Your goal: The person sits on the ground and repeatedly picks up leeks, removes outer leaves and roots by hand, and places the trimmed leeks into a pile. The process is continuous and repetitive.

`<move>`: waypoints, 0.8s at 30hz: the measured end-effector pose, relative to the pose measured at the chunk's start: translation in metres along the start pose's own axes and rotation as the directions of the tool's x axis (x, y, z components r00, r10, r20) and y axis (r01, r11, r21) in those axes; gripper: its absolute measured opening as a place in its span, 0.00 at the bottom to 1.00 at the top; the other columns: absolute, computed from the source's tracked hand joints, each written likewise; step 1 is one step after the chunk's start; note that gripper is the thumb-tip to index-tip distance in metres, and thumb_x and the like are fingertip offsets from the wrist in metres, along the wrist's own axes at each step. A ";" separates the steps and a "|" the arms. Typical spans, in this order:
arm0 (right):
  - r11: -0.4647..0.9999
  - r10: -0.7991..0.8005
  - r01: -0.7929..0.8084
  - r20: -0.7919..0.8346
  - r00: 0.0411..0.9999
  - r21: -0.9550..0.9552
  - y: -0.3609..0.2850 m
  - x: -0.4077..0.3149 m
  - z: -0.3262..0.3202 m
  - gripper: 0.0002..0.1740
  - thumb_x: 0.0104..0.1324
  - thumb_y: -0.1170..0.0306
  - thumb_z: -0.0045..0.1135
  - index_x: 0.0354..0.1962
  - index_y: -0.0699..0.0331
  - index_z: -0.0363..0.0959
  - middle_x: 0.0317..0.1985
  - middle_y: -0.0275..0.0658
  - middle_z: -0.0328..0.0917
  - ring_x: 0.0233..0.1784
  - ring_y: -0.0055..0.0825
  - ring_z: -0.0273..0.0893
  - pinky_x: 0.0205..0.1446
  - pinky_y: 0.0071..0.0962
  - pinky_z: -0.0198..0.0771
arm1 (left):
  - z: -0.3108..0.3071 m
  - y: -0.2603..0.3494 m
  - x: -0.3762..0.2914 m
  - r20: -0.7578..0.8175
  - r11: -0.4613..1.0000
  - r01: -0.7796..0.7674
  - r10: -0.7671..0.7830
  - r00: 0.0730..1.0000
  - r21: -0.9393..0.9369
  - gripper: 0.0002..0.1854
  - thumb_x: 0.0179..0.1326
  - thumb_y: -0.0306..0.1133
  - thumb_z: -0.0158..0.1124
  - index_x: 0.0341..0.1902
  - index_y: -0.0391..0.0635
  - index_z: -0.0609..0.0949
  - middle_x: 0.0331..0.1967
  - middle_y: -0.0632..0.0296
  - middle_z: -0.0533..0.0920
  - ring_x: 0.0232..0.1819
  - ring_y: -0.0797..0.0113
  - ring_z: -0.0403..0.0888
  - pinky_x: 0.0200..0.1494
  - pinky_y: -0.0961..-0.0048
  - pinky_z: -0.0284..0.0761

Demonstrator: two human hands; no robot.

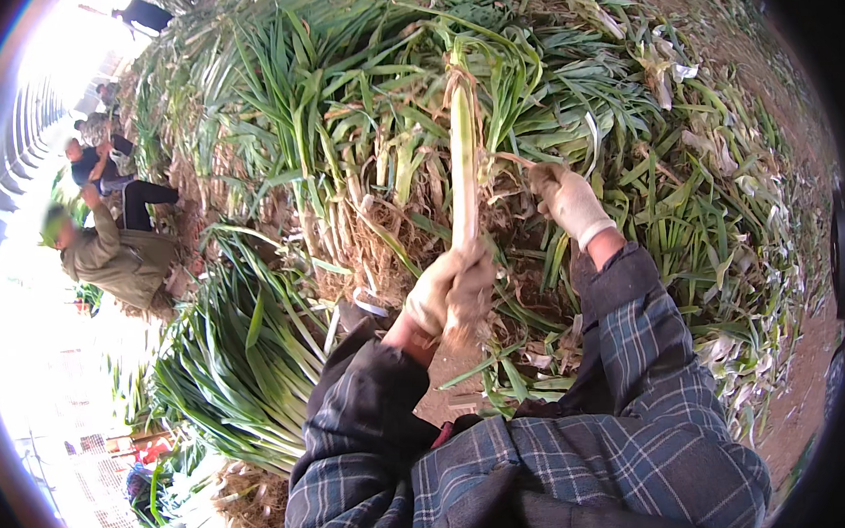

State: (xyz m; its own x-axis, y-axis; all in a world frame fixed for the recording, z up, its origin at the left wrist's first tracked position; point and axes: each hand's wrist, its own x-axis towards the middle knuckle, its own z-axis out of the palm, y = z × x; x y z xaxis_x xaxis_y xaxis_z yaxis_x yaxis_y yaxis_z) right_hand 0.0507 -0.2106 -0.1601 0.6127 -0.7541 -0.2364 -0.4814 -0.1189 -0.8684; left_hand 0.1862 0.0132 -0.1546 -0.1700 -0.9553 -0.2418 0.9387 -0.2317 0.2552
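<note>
My left hand (452,287), in a pale work glove, is shut around the lower end of a leek-like stalk (463,158), held with its white part down and its green leaves away from me. Roots hang blurred below the fist. To the right, my right hand (563,196), gloved too, pinches a thin dry leaf strip (513,157) that runs towards the stalk. Beyond the hands lies a heap of untrimmed stalks (330,225) with brown roots and long green leaves.
A bundle of greener stalks (244,347) lies to my left, with a rooty bundle (253,504) nearer me. Stripped leaves (693,219) cover the ground at right. A person in an olive jacket (118,254) sits at far left, with more people (98,156) beyond.
</note>
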 end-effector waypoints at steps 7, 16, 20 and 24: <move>0.402 -0.228 -0.217 0.327 0.917 0.889 0.010 0.017 -0.009 0.51 0.52 0.32 0.65 0.61 0.63 0.70 0.39 0.33 0.82 0.36 0.23 0.80 0.36 0.20 0.78 | 0.028 -0.040 -0.087 0.135 0.943 0.308 -0.291 0.947 -0.125 0.11 0.64 0.27 0.67 0.42 0.40 0.72 0.15 0.67 0.68 0.10 0.77 0.63 0.09 0.77 0.60; 0.157 -0.102 0.126 -0.111 0.989 0.980 -0.002 0.023 -0.019 0.13 0.68 0.58 0.66 0.43 0.55 0.76 0.31 0.27 0.80 0.27 0.17 0.77 0.26 0.18 0.72 | 0.026 -0.012 -0.064 -0.619 0.328 0.570 0.061 0.783 0.753 0.20 0.64 0.36 0.69 0.53 0.35 0.77 0.31 0.63 0.81 0.22 0.74 0.79 0.22 0.74 0.78; 0.469 -0.117 0.208 -0.172 0.978 0.858 0.004 0.031 -0.031 0.14 0.67 0.55 0.68 0.41 0.53 0.76 0.28 0.23 0.77 0.25 0.13 0.73 0.25 0.17 0.66 | 0.020 -0.005 -0.057 -0.581 0.254 0.525 0.425 0.694 0.813 0.14 0.63 0.35 0.71 0.46 0.38 0.82 0.26 0.67 0.81 0.22 0.76 0.78 0.23 0.75 0.75; 0.888 -0.280 0.258 0.002 0.960 0.380 -0.024 0.005 -0.017 0.13 0.68 0.57 0.66 0.41 0.56 0.77 0.29 0.29 0.80 0.31 0.20 0.77 0.35 0.24 0.74 | 0.010 0.002 -0.063 -0.548 0.301 0.457 0.460 0.699 0.837 0.14 0.62 0.35 0.71 0.45 0.38 0.83 0.26 0.64 0.83 0.22 0.77 0.78 0.23 0.74 0.75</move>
State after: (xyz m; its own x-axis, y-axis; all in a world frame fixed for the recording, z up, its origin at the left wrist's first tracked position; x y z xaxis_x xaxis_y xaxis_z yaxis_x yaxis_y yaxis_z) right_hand 0.0547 -0.2225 -0.1332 0.7244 -0.6892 0.0154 -0.0310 -0.0549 -0.9980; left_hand 0.1959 0.0712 -0.1291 0.4775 -0.6737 -0.5641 -0.0459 -0.6602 0.7496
